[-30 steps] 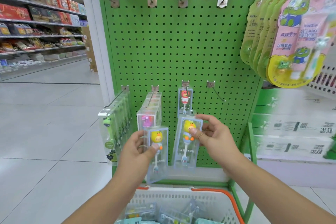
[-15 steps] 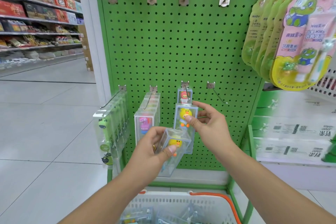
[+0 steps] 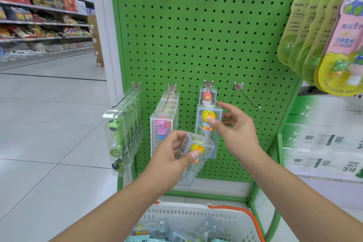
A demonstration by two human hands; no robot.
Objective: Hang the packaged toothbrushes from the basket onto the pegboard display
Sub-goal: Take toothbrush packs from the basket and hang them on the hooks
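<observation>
My right hand [image 3: 233, 129] pinches a clear boxed toothbrush with a yellow duck [image 3: 208, 122], its top right at the tip of the third lower hook [image 3: 210, 92], where a red-figure toothbrush box [image 3: 207, 96] hangs. Lower and tilted, a second yellow-duck toothbrush box [image 3: 198, 150] is gripped in my left hand [image 3: 172, 157]. The green pegboard [image 3: 206, 41] stands straight ahead. A white basket [image 3: 196, 216] with an orange handle sits at the bottom, with several packaged toothbrushes inside.
Green-figure toothbrush boxes [image 3: 117, 133] and purple-figure boxes [image 3: 163, 125] fill the two left lower hooks. The fourth lower hook [image 3: 247, 97] and the upper hooks are bare. Green and pink pouches [image 3: 322, 41] hang at the right. Store shelves [image 3: 39, 15] line the aisle at left.
My right hand has lifted its duck box up to the third hook's tip. My left hand has tilted its box and lowered it slightly toward the middle.
</observation>
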